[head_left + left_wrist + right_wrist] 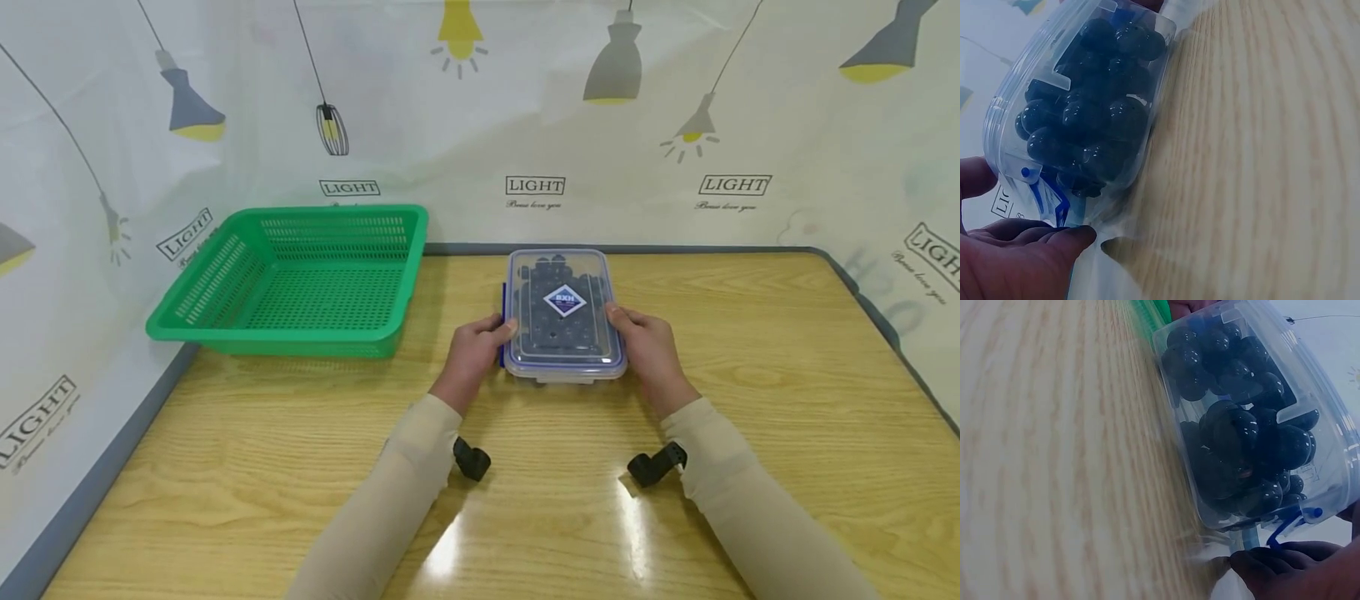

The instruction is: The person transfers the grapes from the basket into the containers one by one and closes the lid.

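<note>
A clear plastic food container (566, 346) with a blue-edged lid is near the back of the table, a diamond label (565, 301) on its top. Dark, glossy, grape-like balls (1100, 106) fill much of it. My left hand (474, 354) grips its left side, thumb on the lid's edge and fingers lower down, beside a blue side latch (1054, 200) that stands away from the wall. On the opposite side my right hand (651, 354) holds the container, its thumb at the lid's rim. Another blue latch (1291, 530) shows near those fingers, angled outward.
A green perforated plastic basket (330, 337) stands at the back left of the wooden table (555, 517), with nothing in it. Behind the table's grey edge rises a white wall covering (480, 125) printed with lamps. Each wrist carries a small black camera mount (471, 460).
</note>
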Available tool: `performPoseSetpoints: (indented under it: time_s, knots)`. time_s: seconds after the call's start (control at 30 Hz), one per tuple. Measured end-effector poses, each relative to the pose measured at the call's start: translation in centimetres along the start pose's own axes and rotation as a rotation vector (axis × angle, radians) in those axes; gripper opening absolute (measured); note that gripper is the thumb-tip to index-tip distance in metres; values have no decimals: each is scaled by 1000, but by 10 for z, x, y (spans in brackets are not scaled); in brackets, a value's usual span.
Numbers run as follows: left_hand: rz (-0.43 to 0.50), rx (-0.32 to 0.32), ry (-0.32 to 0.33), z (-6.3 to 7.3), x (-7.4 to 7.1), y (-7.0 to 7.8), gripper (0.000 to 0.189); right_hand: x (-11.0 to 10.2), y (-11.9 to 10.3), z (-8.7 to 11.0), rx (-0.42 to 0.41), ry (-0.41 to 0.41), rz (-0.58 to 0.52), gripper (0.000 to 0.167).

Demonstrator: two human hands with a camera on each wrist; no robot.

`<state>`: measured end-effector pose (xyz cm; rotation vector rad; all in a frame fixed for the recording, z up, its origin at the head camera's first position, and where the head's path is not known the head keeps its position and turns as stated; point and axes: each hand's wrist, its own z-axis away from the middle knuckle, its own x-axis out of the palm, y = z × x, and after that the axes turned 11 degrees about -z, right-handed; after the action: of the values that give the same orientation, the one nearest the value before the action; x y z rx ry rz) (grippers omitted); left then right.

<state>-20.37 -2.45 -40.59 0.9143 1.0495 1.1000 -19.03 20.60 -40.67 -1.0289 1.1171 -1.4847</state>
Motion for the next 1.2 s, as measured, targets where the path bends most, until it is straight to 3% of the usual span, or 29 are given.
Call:
performPoseSetpoints:
  time_s: [0.33,0.67,1.03,1.2]
  knots:
    - [27,5,28,0,0,0,51,2,-1,1,-25,3,-6,65]
    - [15,-12,40,-1,2,-2,51,4,-1,3,-88,125,-37,66]
    - [15,-5,41,0,1,0,52,8,-4,5,-173,122,-47,54]
    - [8,1,48,0,2,0,52,6,-3,6,-194,80,-59,54]
